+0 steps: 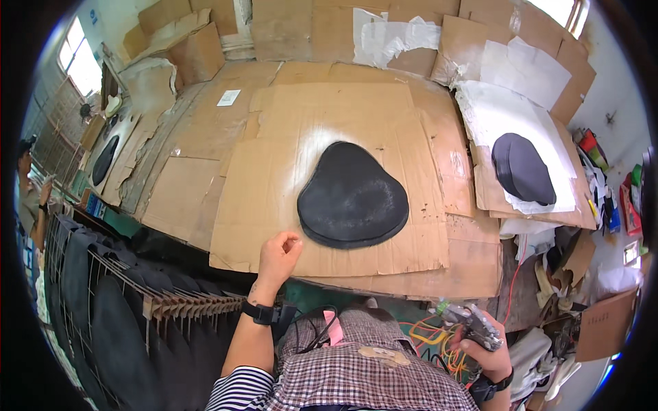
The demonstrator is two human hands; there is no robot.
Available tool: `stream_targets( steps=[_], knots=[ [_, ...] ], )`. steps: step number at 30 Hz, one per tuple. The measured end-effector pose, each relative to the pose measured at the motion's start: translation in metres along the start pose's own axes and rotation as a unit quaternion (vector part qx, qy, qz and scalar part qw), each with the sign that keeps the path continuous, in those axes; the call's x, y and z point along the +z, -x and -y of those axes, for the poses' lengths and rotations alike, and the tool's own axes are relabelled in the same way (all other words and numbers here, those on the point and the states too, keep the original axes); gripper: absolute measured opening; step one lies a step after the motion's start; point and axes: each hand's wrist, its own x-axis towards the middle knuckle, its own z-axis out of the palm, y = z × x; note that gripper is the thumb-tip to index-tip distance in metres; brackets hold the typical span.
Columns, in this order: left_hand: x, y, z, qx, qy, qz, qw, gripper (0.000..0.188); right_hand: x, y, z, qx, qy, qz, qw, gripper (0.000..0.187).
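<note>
A black, rounded-triangular pad (353,195) lies flat on a cardboard sheet (267,171) in front of me. Its lower edge shows a second line, like another layer beneath. My left hand (279,259) hovers by the pad's lower left edge, fingers curled together, with nothing visible in them. On the right, low beside my apron, my right hand (486,346) is wrapped around a spray gun (473,325). The gun is metallic, with a green part at one end.
More black pads (522,168) lie stacked on white paper (473,109) at right. On the left, a wire rack (147,301) holds several dark pieces. A red hose (514,288) hangs at right. Another person (31,198) stands far left, near another black pad (105,161).
</note>
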Motion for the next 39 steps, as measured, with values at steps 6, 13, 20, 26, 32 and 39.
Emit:
stream_targets(
  steps=[6, 13, 20, 26, 32, 39],
  knots=[
    [-0.001, 0.003, 0.019, -0.005, -0.01, 0.037, 0.999, 0.016, 0.034, -0.013, -0.004, -0.133, 0.018, -0.139, 0.981, 0.06],
    [-0.005, 0.008, 0.046, -0.003, -0.016, 0.061, 0.998, 0.015, 0.019, 0.024, -0.007, -0.103, 0.081, -0.193, 0.973, 0.063],
    [-0.006, 0.012, 0.064, -0.034, -0.013, 0.049, 0.998, 0.015, 0.035, 0.02, -0.008, -0.035, 0.058, -0.022, 0.997, 0.059],
    [-0.009, 0.018, 0.073, -0.061, -0.025, 0.042, 0.997, 0.014, 0.063, -0.02, -0.001, -0.082, 0.016, -0.059, 0.995, 0.052],
    [-0.011, 0.022, 0.089, -0.082, -0.013, 0.033, 0.996, 0.015, 0.062, -0.038, 0.014, -0.144, -0.009, -0.143, 0.979, 0.039],
    [0.005, 0.012, 0.1, -0.105, -0.025, 0.039, 0.993, 0.015, 0.021, -0.008, -0.003, -0.117, 0.062, -0.207, 0.969, 0.05]
  ],
)
